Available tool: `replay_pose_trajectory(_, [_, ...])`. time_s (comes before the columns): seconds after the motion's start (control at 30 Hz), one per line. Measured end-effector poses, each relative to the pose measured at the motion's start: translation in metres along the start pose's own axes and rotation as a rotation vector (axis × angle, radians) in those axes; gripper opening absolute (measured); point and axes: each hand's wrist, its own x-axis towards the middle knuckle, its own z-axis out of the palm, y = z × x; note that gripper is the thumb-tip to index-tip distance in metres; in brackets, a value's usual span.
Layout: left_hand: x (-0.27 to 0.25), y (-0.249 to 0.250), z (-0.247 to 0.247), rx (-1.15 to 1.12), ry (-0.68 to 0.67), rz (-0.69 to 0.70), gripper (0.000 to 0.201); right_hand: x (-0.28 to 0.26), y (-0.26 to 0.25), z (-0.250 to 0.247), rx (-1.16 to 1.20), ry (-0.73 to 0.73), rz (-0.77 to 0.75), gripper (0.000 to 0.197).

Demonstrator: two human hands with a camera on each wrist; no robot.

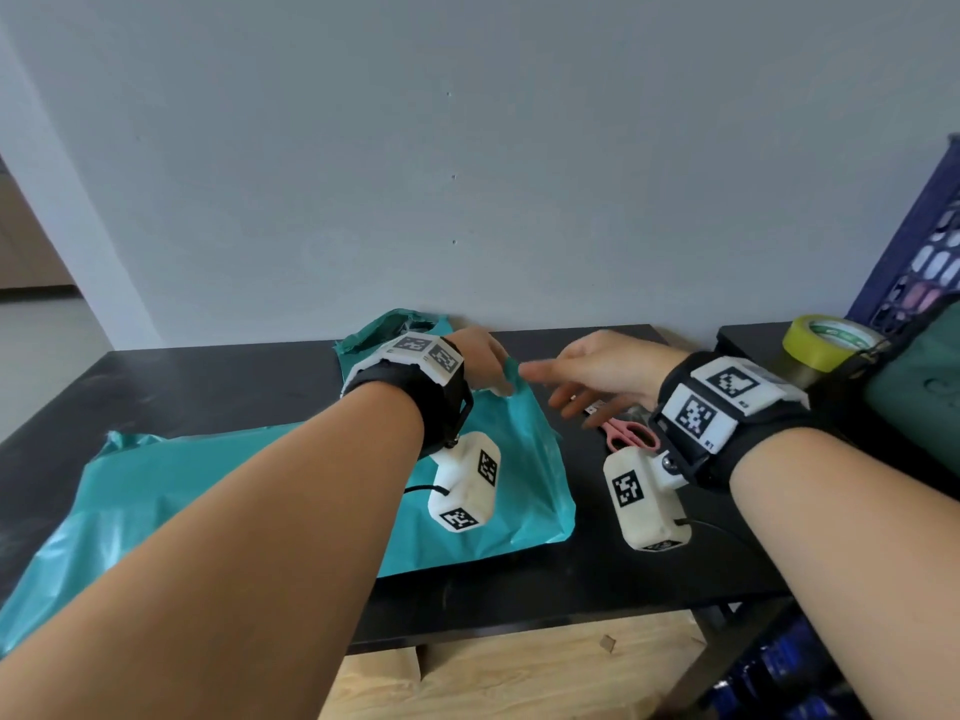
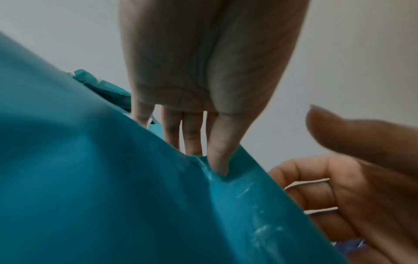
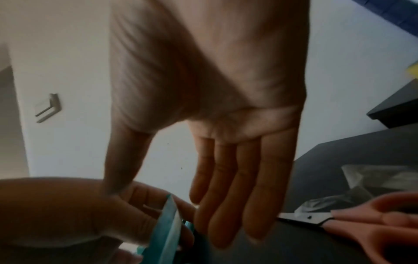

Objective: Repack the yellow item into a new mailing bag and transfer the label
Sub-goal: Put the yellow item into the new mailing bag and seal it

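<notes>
A teal mailing bag (image 1: 498,491) lies flat across the black table (image 1: 597,574). My left hand (image 1: 501,379) pinches its far right edge between thumb and fingers, and the left wrist view shows the thumb pressing into the teal bag's edge (image 2: 237,187). My right hand (image 1: 550,392) hovers just right of that pinch with its fingers straight and nothing in it. In the right wrist view the right hand (image 3: 226,223) is spread beside the teal edge (image 3: 167,228). No yellow item and no label show.
A crumpled second teal bag (image 1: 395,330) lies against the wall behind my left wrist. Pink-handled scissors (image 1: 628,433) and clear plastic film (image 3: 361,182) sit under my right hand. A yellow tape roll (image 1: 826,340) and a blue crate (image 1: 924,241) stand at right.
</notes>
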Motion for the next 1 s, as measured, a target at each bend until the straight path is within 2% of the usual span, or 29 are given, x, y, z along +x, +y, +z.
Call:
replay_pose_trajectory(0.1, [0.003, -0.002, 0.003, 0.016, 0.042, -0.022, 0.044, 0.001, -0.001, 0.004, -0.146, -0.115, 0.051, 0.038])
replay_pose_trajectory(0.17, [0.004, -0.003, 0.004, 0.032, 0.056, -0.027, 0.041, 0.001, -0.001, 0.005, -0.173, -0.123, 0.058, 0.017])
replay_pose_trajectory(0.23, [0.003, -0.003, 0.003, 0.021, 0.071, -0.031, 0.038, -0.002, -0.003, 0.005, -0.157, -0.106, 0.054, 0.008])
replay_pose_trajectory(0.3, [-0.001, -0.004, -0.004, 0.012, 0.087, -0.026, 0.034, -0.005, -0.005, 0.004, -0.111, -0.1, 0.047, 0.007])
replay_pose_trajectory(0.37, [-0.007, -0.006, -0.015, 0.026, 0.101, -0.012, 0.018, -0.01, -0.01, 0.002, -0.074, -0.133, 0.046, 0.011])
replay_pose_trajectory(0.47, [-0.02, -0.009, -0.036, -0.021, 0.154, -0.016, 0.015, -0.018, -0.017, -0.001, -0.136, -0.169, 0.06, 0.021])
replay_pose_trajectory(0.63, [-0.052, -0.017, -0.078, -0.171, 0.366, -0.035, 0.015, -0.039, -0.037, 0.007, -0.161, -0.26, 0.097, 0.032])
replay_pose_trajectory(0.7, [-0.066, -0.018, -0.096, -0.233, 0.456, -0.034, 0.016, -0.046, -0.047, 0.014, -0.113, -0.206, 0.089, 0.025])
replay_pose_trajectory(0.8, [-0.09, -0.021, -0.122, -0.322, 0.6, -0.022, 0.009, -0.053, -0.068, 0.02, 0.022, -0.028, 0.038, 0.018])
replay_pose_trajectory(0.93, [-0.121, -0.032, -0.161, -0.406, 0.77, -0.03, 0.023, -0.062, -0.108, 0.019, 0.335, 0.187, -0.069, 0.011])
replay_pose_trajectory(1.0, [-0.138, -0.04, -0.18, -0.464, 0.838, -0.037, 0.023, -0.068, -0.132, 0.018, 0.468, 0.253, -0.145, 0.004])
